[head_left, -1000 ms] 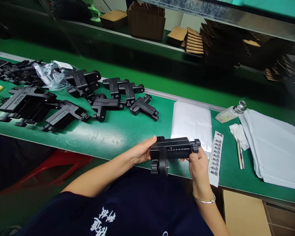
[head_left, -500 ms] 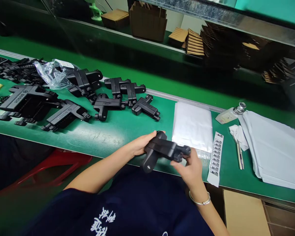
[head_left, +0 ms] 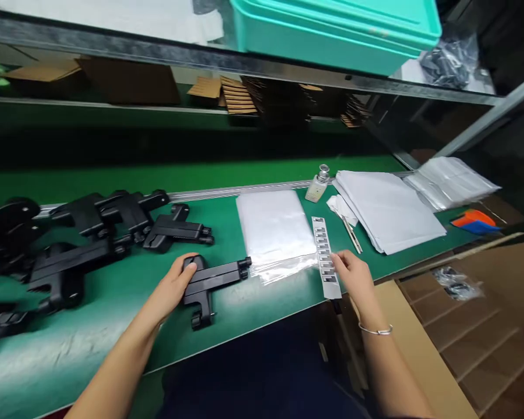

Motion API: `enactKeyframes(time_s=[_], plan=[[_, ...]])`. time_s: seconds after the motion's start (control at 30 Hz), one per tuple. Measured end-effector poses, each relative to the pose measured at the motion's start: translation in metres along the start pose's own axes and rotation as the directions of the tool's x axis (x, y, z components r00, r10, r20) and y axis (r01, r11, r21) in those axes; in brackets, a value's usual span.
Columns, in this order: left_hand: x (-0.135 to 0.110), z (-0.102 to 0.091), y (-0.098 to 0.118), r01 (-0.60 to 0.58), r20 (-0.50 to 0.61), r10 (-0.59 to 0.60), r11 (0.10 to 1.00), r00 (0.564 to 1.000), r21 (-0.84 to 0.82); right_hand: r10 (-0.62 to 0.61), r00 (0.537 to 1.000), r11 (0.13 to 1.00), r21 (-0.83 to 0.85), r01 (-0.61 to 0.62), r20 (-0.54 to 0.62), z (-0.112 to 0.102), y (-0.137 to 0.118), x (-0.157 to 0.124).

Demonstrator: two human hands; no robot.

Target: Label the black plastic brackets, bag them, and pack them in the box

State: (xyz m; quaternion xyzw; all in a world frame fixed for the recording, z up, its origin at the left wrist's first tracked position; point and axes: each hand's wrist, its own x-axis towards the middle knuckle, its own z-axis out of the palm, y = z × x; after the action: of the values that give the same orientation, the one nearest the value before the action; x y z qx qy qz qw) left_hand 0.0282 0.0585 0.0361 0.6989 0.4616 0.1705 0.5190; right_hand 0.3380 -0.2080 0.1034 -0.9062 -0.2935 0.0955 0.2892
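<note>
My left hand (head_left: pixel 177 284) is closed round one end of a black T-shaped plastic part (head_left: pixel 218 277), its thumb lying on top. The part is low over the green bench, its narrow knobbed end pointing right. My right hand (head_left: pixel 354 276) is at the right edge of a white strip of labels (head_left: pixel 325 265) with dark print. Thumb and forefinger are pinched there; whether one label is lifted is too small to see. Between the hands lies a stack of clear plastic bags (head_left: pixel 277 227).
Several more black parts (head_left: pixel 85 259) cover the bench's left side. Behind the strip stand a pump bottle (head_left: pixel 318 185), a crumpled tissue (head_left: pixel 341 208) and a pen-like tool (head_left: pixel 351 234). White sheets (head_left: pixel 388 209) lie right. A metal shelf edge (head_left: pixel 170 55) with a turquoise bin (head_left: pixel 332 35) hangs overhead.
My right hand has let go of the black part and moved right to the label strip. My left hand has lowered the part toward the bench. The view has swung right.
</note>
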Motion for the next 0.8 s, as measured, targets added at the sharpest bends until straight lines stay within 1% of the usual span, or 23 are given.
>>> enactKeyframes(time_s=[0.07, 0.1, 0.13, 0.17, 0.2, 0.23, 0.27, 0.3, 0.33, 0.37, 0.4, 0.43, 0.47, 0.53, 0.57, 0.6, 0.63, 0.67, 0.7, 0.73, 0.77, 0.8], plan=[[0.002, -0.002, -0.002, -0.007, -0.042, 0.015, 0.986, 0.999, 0.167, 0.132, 0.991, 0.965, -0.235, -0.12, 0.037, -0.012, 0.03, -0.006], [0.001, -0.002, 0.002, -0.012, -0.08, 0.035, 0.964, 0.996, 0.265, 0.182, 0.981, 0.944, -0.288, -0.158, 0.06, -0.013, 0.041, -0.012], [-0.002, -0.001, 0.008, -0.021, -0.129, 0.073, 0.93, 0.989, 0.366, 0.221, 0.972, 0.939, -0.287, -0.189, 0.083, -0.011, 0.05, -0.019], [-0.007, 0.001, 0.016, -0.035, -0.177, 0.127, 0.894, 0.976, 0.448, 0.247, 0.963, 0.945, -0.245, -0.217, 0.103, -0.007, 0.056, -0.027], [-0.012, 0.004, 0.027, -0.061, -0.207, 0.185, 0.868, 0.96, 0.493, 0.267, 0.956, 0.952, -0.185, -0.243, 0.118, -0.001, 0.061, -0.036], [-0.017, 0.011, 0.039, -0.107, -0.209, 0.239, 0.861, 0.948, 0.498, 0.282, 0.951, 0.956, -0.127, -0.266, 0.129, 0.006, 0.064, -0.043], [-0.022, 0.02, 0.052, -0.174, -0.168, 0.277, 0.871, 0.946, 0.459, 0.29, 0.948, 0.957, -0.071, -0.283, 0.134, 0.012, 0.066, -0.05], [-0.026, 0.033, 0.064, -0.251, -0.094, 0.309, 0.887, 0.946, 0.389, 0.291, 0.947, 0.957, -0.025, -0.29, 0.135, 0.018, 0.068, -0.056], [-0.03, 0.049, 0.074, -0.32, 0.007, 0.335, 0.896, 0.942, 0.309, 0.289, 0.948, 0.956, 0.006, -0.292, 0.137, 0.022, 0.069, -0.061], [-0.032, 0.067, 0.083, -0.372, 0.123, 0.352, 0.899, 0.928, 0.232, 0.28, 0.95, 0.956, 0.046, -0.289, 0.137, 0.025, 0.069, -0.065], [-0.034, 0.088, 0.089, -0.399, 0.24, 0.358, 0.904, 0.902, 0.154, 0.265, 0.954, 0.953, 0.112, -0.281, 0.138, 0.027, 0.069, -0.069], [-0.035, 0.11, 0.094, -0.387, 0.369, 0.337, 0.919, 0.866, 0.07, 0.242, 0.96, 0.943, 0.2, -0.267, 0.139, 0.028, 0.069, -0.071], [-0.035, 0.132, 0.097, -0.322, 0.497, 0.29, 0.946, 0.818, -0.023, 0.214, 0.966, 0.921, 0.301, -0.248, 0.142, 0.027, 0.069, -0.073], [-0.035, 0.173, 0.099, -0.121, 0.67, 0.215, 0.975, 0.71, -0.184, 0.153, 0.976, 0.845, 0.492, -0.212, 0.158, 0.027, 0.068, -0.075], [-0.035, 0.191, 0.1, -0.023, 0.724, 0.203, 0.968, 0.659, -0.25, 0.123, 0.977, 0.806, 0.557, -0.202, 0.177, 0.027, 0.068, -0.076], [-0.035, 0.207, 0.1, 0.07, 0.755, 0.206, 0.946, 0.622, -0.316, 0.097, 0.975, 0.779, 0.594, -0.201, 0.202, 0.028, 0.068, -0.077], [-0.035, 0.22, 0.101, 0.15, 0.769, 0.213, 0.916, 0.603, -0.372, 0.075, 0.971, 0.762, 0.616, -0.202, 0.227, 0.029, 0.068, -0.078], [-0.036, 0.23, 0.102, 0.217, 0.767, 0.218, 0.881, 0.603, -0.421, 0.056, 0.968, 0.752, 0.627, -0.203, 0.246, 0.031, 0.069, -0.079], [-0.036, 0.238, 0.103, 0.265, 0.755, 0.215, 0.848, 0.619, -0.459, 0.046, 0.968, 0.751, 0.631, -0.196, 0.246, 0.033, 0.071, -0.08], [-0.036, 0.244, 0.104, 0.293, 0.736, 0.204, 0.824, 0.645, -0.484, 0.049, 0.975, 0.759, 0.627, -0.176, 0.215, 0.035, 0.072, -0.081], [-0.036, 0.249, 0.105, 0.304, 0.718, 0.189, 0.812, 0.67, -0.498, 0.064, 0.988, 0.776, 0.616, -0.138, 0.141, 0.036, 0.073, -0.082], [-0.036, 0.251, 0.106, 0.303, 0.701, 0.178, 0.809, 0.69, -0.504, 0.076, 0.997, 0.804, 0.589, -0.08, 0.031, 0.037, 0.074, -0.082]])
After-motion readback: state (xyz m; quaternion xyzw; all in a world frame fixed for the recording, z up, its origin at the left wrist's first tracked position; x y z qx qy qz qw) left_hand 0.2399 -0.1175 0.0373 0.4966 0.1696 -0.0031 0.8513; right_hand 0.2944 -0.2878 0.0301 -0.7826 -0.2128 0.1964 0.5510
